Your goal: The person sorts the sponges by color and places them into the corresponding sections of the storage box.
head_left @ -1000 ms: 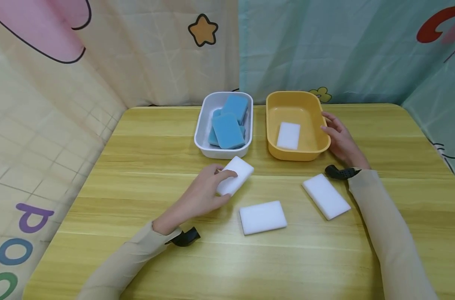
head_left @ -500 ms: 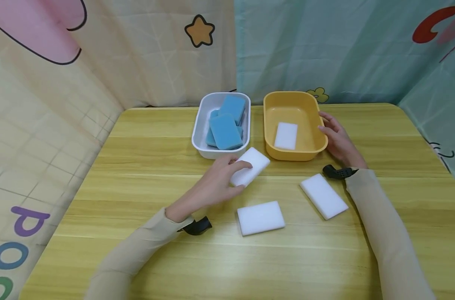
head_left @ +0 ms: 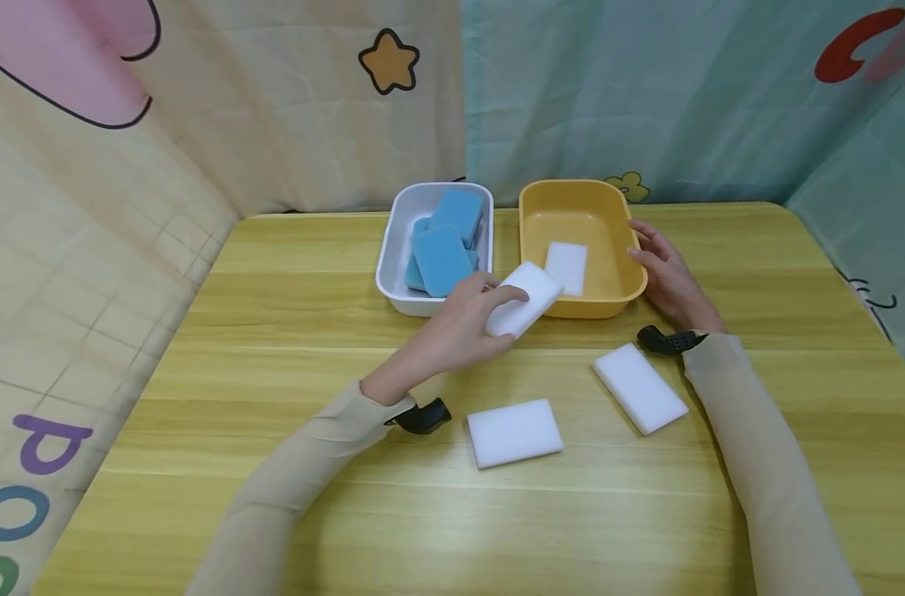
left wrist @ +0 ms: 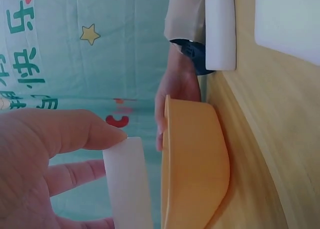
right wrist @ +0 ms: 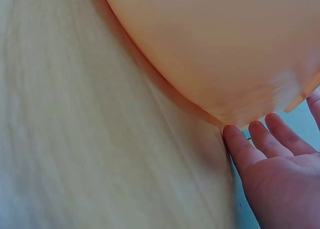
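Observation:
My left hand [head_left: 467, 323] pinches a white sponge [head_left: 530, 294] between thumb and fingers, held above the front left edge of a yellow plastic tub [head_left: 597, 308]. In the left wrist view the pinched sponge [left wrist: 129, 184] stands edge-on beside the tub [left wrist: 197, 159]. My right hand [head_left: 671, 277] holds the tub's right side, its thumb at the rim. In the right wrist view several fingertips [right wrist: 239, 139] touch the outer wall. One white sponge [head_left: 567, 266] lies inside the tub. Two more white sponges, one in the middle [head_left: 515, 433] and one at right [head_left: 640, 389], lie on the table.
Left of the yellow tub stands a white tub [head_left: 383, 273] with several blue sponges [head_left: 442, 261] piled inside. Both tubs are near the back edge of the wooden table [head_left: 452, 530]. Printed curtains [head_left: 303, 99] hang behind and at the sides.
My left hand has carried the white sponge rightward and away from me, from in front of the white tub to the yellow tub's front left edge. My right hand stays at the yellow tub.

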The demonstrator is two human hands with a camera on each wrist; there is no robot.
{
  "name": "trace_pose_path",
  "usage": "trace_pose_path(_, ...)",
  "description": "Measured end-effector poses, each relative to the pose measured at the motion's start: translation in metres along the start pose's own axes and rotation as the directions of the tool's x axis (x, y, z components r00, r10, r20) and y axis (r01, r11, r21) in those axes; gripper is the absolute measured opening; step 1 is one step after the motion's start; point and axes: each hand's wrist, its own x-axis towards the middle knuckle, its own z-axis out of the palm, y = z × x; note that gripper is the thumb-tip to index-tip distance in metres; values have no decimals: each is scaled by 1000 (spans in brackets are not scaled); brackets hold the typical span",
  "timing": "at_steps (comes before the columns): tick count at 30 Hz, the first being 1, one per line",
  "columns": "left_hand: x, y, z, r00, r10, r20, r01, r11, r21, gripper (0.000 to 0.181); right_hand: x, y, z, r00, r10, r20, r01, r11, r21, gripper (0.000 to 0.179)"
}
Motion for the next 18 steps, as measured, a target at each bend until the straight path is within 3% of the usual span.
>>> trace_pose_path(10,31,2,5,999,-32,-18,32,999,12,40,3,0,2,1000,-13,18,12,999,36,47)
trace_pose_path(18,61,8,11,996,-83,36,83,996,15,43,-1,-1,1,1000,-5,3,5,1000,30,43)
